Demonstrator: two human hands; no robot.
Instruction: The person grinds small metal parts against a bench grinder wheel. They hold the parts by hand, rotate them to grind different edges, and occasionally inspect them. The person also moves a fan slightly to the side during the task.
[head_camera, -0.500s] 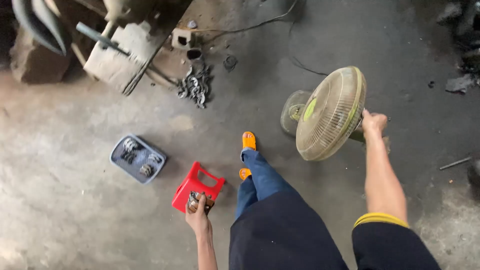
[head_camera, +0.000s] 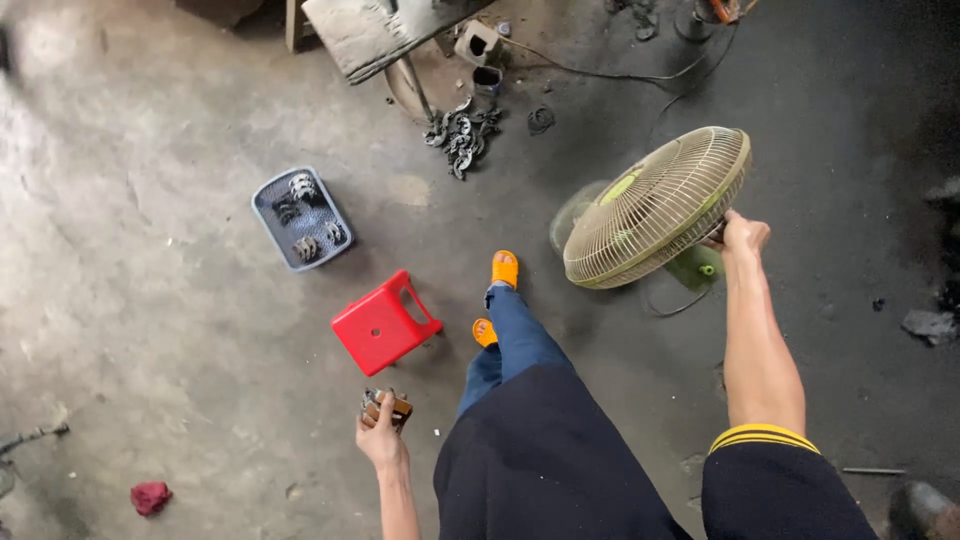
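— So what's underfoot?

— Bare concrete floor (head_camera: 150, 330), grey and stained on the left, much darker and sooty toward the right. It looks like a workshop: a worn wooden bench (head_camera: 375, 35) at the top edge, a heap of dark metal parts (head_camera: 460, 130) on the floor just below it, and a thin cable (head_camera: 610, 72) trailing across the top.

— And the hands?

— The right hand (head_camera: 742, 237) has its fingers wrapped tight on the back of a pale green fan (head_camera: 655, 205), held up off the floor, grille tilted toward the camera. The left hand (head_camera: 380, 435) hangs low, fingers curled around a small bundle of metal pieces (head_camera: 385, 405).

— What's near the left hand?

— A red plastic stool (head_camera: 380, 325) stands on the floor just above it, beside the person's orange sandals (head_camera: 503, 268). Farther up and left lies a blue-grey tray (head_camera: 262, 205) with a few dark parts in it. A red rag (head_camera: 150, 497) sits at the lower left.

— Anything you can't make out?

— Plenty. The bench is cut off at the top. The fan's stand is mostly hidden behind its grille, and what exactly the left hand's bundle is made of I can't tell. The far right is too dark to read.
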